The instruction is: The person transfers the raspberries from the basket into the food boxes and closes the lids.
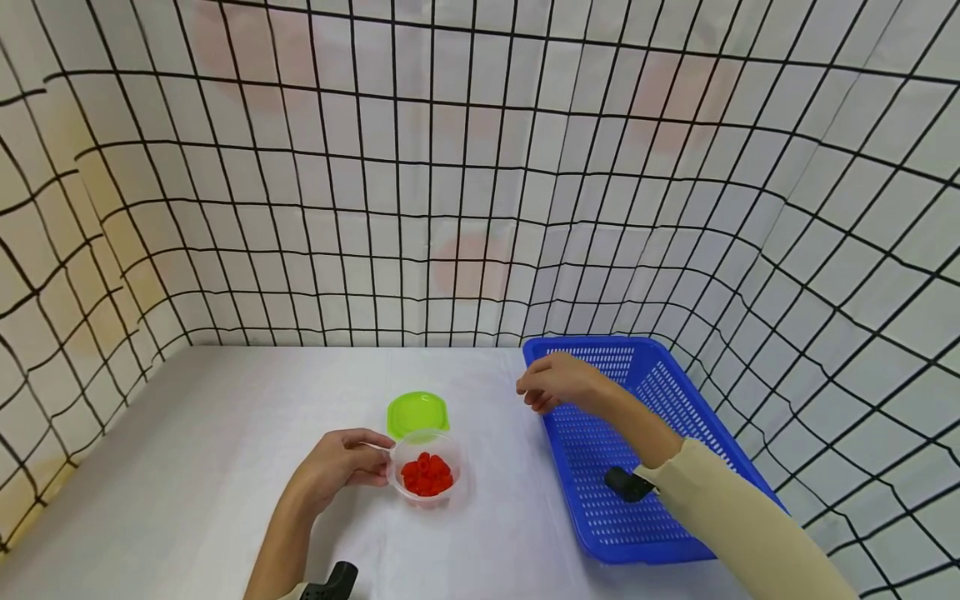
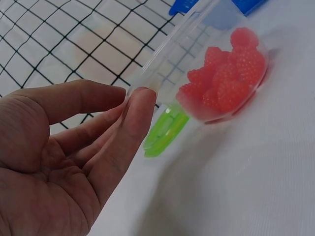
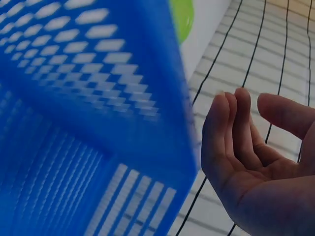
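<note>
A clear plastic bowl (image 1: 459, 457) holding several red raspberries (image 1: 427, 475) stands on the white table. My left hand (image 1: 343, 467) pinches the bowl's rim between thumb and fingers, as the left wrist view also shows with the raspberries (image 2: 229, 71) beyond the fingertips. Just behind the bowl lies a green lid (image 1: 417, 413). Over the left rim of a blue basket (image 1: 558, 454) hovers my right hand (image 1: 558, 383). In the right wrist view that hand (image 3: 256, 147) has loosely bent fingers, a gap between thumb and fingertips, and nothing held.
The blue basket, with perforated walls (image 3: 64, 54), takes up the table's right side. A black wire grid (image 1: 465, 192) with white sheeting behind it encloses the back and sides. White cloth covers the table (image 1: 225, 433).
</note>
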Motion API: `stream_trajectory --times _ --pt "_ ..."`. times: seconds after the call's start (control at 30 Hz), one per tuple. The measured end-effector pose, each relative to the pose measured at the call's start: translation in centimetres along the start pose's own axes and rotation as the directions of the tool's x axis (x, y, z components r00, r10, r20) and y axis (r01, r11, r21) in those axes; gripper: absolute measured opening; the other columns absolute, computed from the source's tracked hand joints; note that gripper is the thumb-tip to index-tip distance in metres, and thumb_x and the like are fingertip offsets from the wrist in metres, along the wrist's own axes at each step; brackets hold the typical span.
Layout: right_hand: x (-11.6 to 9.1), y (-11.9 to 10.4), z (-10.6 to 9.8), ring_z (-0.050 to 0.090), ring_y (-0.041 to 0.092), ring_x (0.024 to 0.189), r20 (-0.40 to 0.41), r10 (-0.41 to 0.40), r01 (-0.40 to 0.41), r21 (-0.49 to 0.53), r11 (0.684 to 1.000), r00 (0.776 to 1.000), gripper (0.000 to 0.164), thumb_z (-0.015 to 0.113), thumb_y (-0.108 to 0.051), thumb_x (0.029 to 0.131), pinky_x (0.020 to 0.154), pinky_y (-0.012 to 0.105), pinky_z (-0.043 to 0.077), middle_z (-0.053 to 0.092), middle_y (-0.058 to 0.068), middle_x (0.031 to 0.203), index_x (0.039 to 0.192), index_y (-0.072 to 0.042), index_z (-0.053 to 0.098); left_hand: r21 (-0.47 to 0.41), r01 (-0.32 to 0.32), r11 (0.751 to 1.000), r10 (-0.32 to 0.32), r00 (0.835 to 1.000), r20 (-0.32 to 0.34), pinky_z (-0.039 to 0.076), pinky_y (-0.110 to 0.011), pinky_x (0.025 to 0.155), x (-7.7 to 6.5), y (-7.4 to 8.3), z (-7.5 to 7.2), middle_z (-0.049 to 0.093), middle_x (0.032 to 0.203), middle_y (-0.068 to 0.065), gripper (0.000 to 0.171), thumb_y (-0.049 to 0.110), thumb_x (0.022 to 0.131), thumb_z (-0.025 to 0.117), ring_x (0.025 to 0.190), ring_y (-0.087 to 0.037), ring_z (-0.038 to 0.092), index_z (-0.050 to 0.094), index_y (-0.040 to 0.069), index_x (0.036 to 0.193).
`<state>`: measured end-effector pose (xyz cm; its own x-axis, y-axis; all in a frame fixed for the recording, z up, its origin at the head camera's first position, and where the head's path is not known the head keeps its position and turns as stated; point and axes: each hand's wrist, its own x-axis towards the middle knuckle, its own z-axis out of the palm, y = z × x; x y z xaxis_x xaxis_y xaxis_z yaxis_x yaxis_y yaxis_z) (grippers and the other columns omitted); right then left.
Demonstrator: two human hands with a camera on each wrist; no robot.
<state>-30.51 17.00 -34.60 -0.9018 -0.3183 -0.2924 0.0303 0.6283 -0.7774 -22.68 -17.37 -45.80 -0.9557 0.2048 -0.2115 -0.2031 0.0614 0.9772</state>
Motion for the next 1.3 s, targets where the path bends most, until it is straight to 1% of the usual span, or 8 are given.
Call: stream_trajectory --times 0.17,0.37,0.53,0.67,0.8,0.93,1.1,1.3 --pt "-0.8 1.7 -1.6 0.069 0.030 0.086 -0.056 -0.004 0.003 -0.015 1.000 0.998 0.022 0.065 -0.016 0.097 0.081 0.041 0.062 0.070 0.020 0.096 0.102 0.005 0.071 -0.004 0.015 1.000 -0.015 1.000 -0.007 0.064 -0.034 0.076 -0.2 0.0 -0.3 0.072 0.090 -0.012 0.032 0.008 0.096 0.063 0.073 -0.020 0.072 0.063 -0.012 0.121" --pt "-1.0 2.6 -1.8 0.068 0.030 0.087 -0.081 -0.019 0.019 -0.002 1.000 0.997 0.023 0.064 -0.016 0.098 0.080 0.040 0.062 0.070 0.019 0.095 0.103 0.005 0.071 0.013 0.010 1.000 -0.010 1.000 0.015 0.064 -0.034 0.076 -0.1 0.3 -0.6 0.072 0.090 -0.012 0.034 0.011 0.098 0.062 0.075 -0.019 0.072 0.061 -0.013 0.123" --pt "-0.3 1.6 -1.1 0.067 0.026 0.088 -0.109 -0.032 0.037 0.048 0.998 0.994 0.022 0.062 -0.016 0.100 0.087 0.042 0.061 0.069 0.017 0.098 0.109 0.002 0.070 0.059 0.029 0.998 -0.026 0.998 -0.051 0.064 -0.035 0.076 0.7 1.4 -0.8 0.073 0.094 -0.017 0.036 0.014 0.100 0.061 0.075 -0.021 0.072 0.061 -0.013 0.124" --pt "0.9 0.3 -0.1 0.068 0.023 0.088 -0.119 -0.029 0.040 0.093 0.995 0.992 0.024 0.062 -0.015 0.100 0.087 0.039 0.062 0.069 0.017 0.102 0.113 0.004 0.069 0.107 0.034 0.994 -0.021 0.992 -0.121 0.064 -0.035 0.078 1.7 2.6 -1.2 0.071 0.104 -0.026 0.036 0.014 0.101 0.059 0.082 -0.027 0.074 0.061 -0.013 0.124" --pt "2.2 -0.9 1.3 0.068 0.021 0.086 -0.114 -0.025 0.038 0.107 0.994 0.993 0.025 0.062 -0.013 0.099 0.086 0.037 0.062 0.070 0.016 0.100 0.114 0.006 0.068 0.141 0.034 0.989 -0.013 0.989 -0.146 0.063 -0.036 0.081 3.0 3.6 -1.4 0.069 0.109 -0.029 0.036 0.013 0.101 0.058 0.089 -0.032 0.075 0.059 -0.014 0.125" --pt "3.9 -2.1 3.1 0.071 0.025 0.089 -0.083 -0.004 0.010 0.071 0.997 0.997 0.027 0.062 -0.012 0.098 0.085 0.036 0.062 0.070 0.020 0.106 0.117 0.006 0.067 0.176 0.063 0.982 -0.035 0.987 -0.156 0.063 -0.035 0.080 4.3 4.3 -1.5 0.069 0.111 -0.029 0.036 0.011 0.101 0.057 0.088 -0.029 0.074 0.059 -0.015 0.126" --pt "6.5 -2.6 5.1 0.070 0.036 0.104 -0.028 0.082 -0.079 0.097 0.992 0.996 0.032 0.061 -0.012 0.097 0.086 0.035 0.062 0.068 0.027 0.117 0.122 0.008 0.063 0.231 0.097 0.968 -0.054 0.981 -0.186 0.063 -0.034 0.078 5.7 4.8 -1.8 0.068 0.112 -0.030 0.036 0.008 0.099 0.057 0.086 -0.028 0.074 0.059 -0.015 0.127" --pt "8.9 -1.8 7.1 0.066 0.036 0.112 0.011 0.225 -0.224 0.169 0.960 0.974 0.044 0.059 -0.014 0.100 0.094 0.034 0.059 0.063 0.028 0.127 0.137 0.009 0.053 0.266 0.170 0.949 -0.114 0.970 -0.215 0.063 -0.034 0.080 6.9 4.2 -2.0 0.069 0.106 -0.025 0.036 0.008 0.099 0.057 0.082 -0.024 0.072 0.059 -0.014 0.127"
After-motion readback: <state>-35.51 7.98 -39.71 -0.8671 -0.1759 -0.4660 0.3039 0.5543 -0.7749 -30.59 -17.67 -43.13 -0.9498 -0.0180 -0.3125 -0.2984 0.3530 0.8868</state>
